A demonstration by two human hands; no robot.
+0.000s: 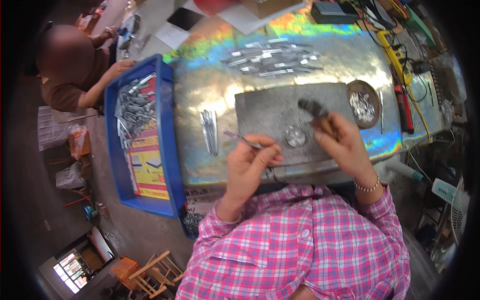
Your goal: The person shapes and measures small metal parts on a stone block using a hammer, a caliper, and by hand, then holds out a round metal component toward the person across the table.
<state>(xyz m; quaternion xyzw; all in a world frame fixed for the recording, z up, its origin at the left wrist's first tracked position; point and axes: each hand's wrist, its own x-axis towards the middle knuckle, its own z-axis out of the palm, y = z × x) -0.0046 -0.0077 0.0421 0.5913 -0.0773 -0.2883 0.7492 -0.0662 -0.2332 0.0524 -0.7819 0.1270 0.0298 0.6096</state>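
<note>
My right hand (345, 142) is closed round the wooden handle of a hammer (312, 108), whose dark head is raised over a grey slab (255, 112) and blurred by motion. Between the fingers of my left hand (254, 161), a thin metal strip (239, 136) is pinched, its far end pinkish. A round shiny metal piece (295, 136) lies on the slab between both hands. Left of the slab, a small bundle of metal strips (210, 132) rests on the shiny tabletop (195, 90).
A blue tray (172, 135) with many metal strips (135, 107) stands left. More strips (272, 57) lie beyond the slab. To the right are a round bowl (376, 107) of small silvery pieces, a red-and-black tool (403, 107) and a yellow power strip (395, 55). A person (75, 70) sits far left.
</note>
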